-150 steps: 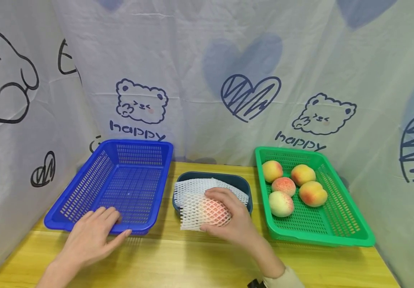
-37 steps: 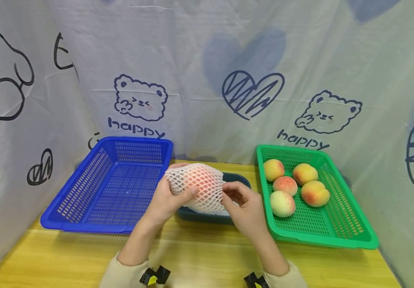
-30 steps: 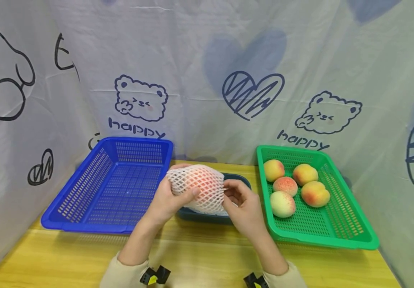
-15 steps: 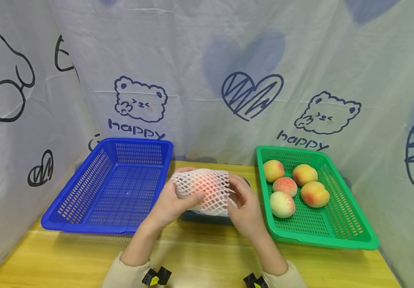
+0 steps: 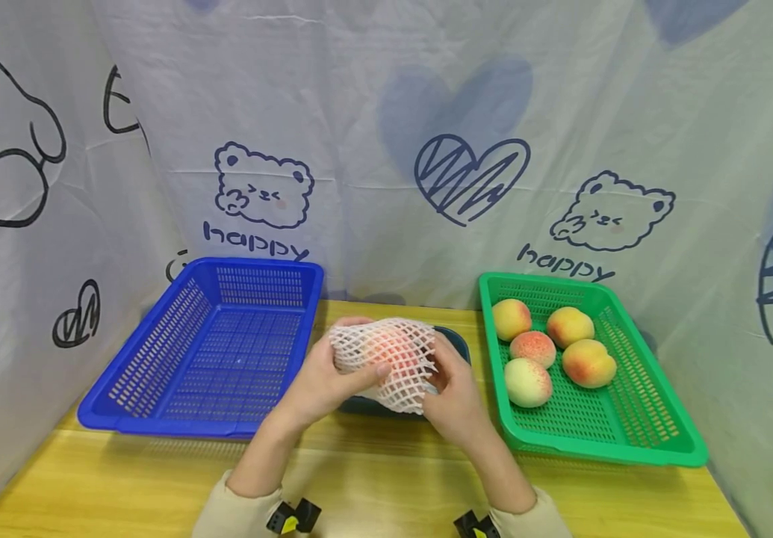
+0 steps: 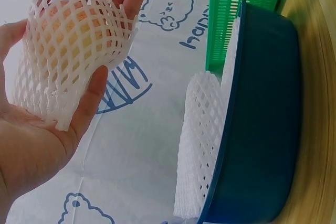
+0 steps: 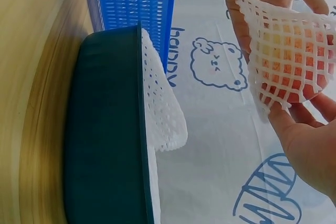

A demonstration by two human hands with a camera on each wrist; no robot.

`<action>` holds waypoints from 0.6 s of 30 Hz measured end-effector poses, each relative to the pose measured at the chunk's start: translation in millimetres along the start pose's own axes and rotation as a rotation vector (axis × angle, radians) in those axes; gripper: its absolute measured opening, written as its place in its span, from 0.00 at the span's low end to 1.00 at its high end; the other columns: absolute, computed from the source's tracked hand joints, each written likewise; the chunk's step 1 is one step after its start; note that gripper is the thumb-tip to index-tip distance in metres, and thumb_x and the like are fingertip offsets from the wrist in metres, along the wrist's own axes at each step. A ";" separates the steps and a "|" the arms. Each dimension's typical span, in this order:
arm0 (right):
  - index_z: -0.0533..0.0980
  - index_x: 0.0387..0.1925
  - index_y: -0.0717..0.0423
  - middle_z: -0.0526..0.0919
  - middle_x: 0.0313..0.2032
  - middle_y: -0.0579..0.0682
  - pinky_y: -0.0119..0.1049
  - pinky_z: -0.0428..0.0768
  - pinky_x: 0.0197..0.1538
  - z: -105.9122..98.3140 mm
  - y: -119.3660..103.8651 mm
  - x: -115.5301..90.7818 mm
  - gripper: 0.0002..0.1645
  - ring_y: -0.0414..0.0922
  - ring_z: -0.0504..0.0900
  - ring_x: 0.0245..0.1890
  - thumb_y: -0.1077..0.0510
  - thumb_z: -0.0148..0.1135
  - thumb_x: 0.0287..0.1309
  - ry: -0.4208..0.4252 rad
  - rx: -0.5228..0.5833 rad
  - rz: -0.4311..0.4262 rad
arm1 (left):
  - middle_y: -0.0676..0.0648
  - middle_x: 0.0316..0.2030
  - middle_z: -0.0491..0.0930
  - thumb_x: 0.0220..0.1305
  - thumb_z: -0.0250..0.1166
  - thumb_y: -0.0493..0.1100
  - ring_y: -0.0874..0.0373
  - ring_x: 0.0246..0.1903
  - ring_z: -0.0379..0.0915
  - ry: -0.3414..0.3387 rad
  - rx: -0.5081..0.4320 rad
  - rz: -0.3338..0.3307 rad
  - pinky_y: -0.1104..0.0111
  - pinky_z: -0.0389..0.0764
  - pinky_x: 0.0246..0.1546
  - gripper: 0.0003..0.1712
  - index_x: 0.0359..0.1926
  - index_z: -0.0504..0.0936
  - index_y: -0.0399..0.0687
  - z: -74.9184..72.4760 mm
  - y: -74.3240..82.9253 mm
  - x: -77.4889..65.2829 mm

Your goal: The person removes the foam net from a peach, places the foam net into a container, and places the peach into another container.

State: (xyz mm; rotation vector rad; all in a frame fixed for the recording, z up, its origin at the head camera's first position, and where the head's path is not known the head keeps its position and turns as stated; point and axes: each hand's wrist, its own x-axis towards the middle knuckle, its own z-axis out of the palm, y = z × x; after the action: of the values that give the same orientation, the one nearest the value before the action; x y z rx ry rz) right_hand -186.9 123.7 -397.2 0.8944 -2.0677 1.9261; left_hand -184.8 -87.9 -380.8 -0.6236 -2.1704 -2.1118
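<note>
A peach (image 5: 389,351) sits inside a white foam net sleeve (image 5: 402,385), held up over the dark teal bin (image 5: 453,340). My left hand (image 5: 322,381) grips the netted peach from the left, thumb across its front. At the sleeve's right end, my right hand (image 5: 456,392) pinches the net's edge with thumb and fingers. In the left wrist view the net (image 6: 68,40) wraps the peach, and its cut edge shows beside the right hand. The right wrist view shows the peach (image 7: 294,56) through the stretched mesh between both hands.
On the left stands a blue basket (image 5: 238,359) with nothing in it. A green basket (image 5: 601,448) on the right holds several peaches (image 5: 588,362). More white foam nets (image 6: 199,140) lie in the teal bin. Behind the wooden table (image 5: 373,478) hangs a printed curtain (image 5: 359,112).
Five seconds ago the right hand alone held the netted peach while the left rested on the blue basket. Both hands now hold it, and recently it shifted slightly right and toward me.
</note>
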 end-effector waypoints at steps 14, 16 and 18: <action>0.76 0.57 0.71 0.75 0.58 0.63 0.31 0.83 0.53 0.7 -0.6 -0.1 0.32 0.44 0.78 0.54 0.79 0.65 0.45 0.064 -0.004 -0.018 | 0.38 0.52 0.83 0.61 0.77 0.42 0.50 0.49 0.82 0.008 0.049 0.028 0.62 0.85 0.52 0.35 0.66 0.74 0.38 -2.7 1.8 1.0; 0.76 0.57 0.72 0.75 0.58 0.64 0.30 0.83 0.54 0.5 -0.9 -0.3 0.32 0.44 0.78 0.55 0.78 0.66 0.45 0.065 0.000 -0.024 | 0.39 0.52 0.83 0.61 0.77 0.41 0.50 0.48 0.82 0.003 0.047 0.027 0.62 0.85 0.51 0.35 0.66 0.74 0.39 -3.2 2.4 0.3; 0.76 0.57 0.72 0.75 0.58 0.64 0.30 0.83 0.54 0.0 -1.1 -0.7 0.32 0.43 0.78 0.55 0.77 0.66 0.46 0.064 0.000 -0.035 | 0.39 0.52 0.83 0.62 0.76 0.40 0.50 0.48 0.83 -0.001 0.040 0.025 0.62 0.85 0.50 0.34 0.66 0.75 0.40 -3.9 2.9 -0.7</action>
State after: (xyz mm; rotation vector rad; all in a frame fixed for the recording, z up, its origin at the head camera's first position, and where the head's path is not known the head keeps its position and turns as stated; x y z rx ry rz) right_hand -185.7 123.9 -396.6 0.8512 -2.0027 1.9110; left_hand -184.3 -91.9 -378.0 -0.6449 -2.1872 -2.0515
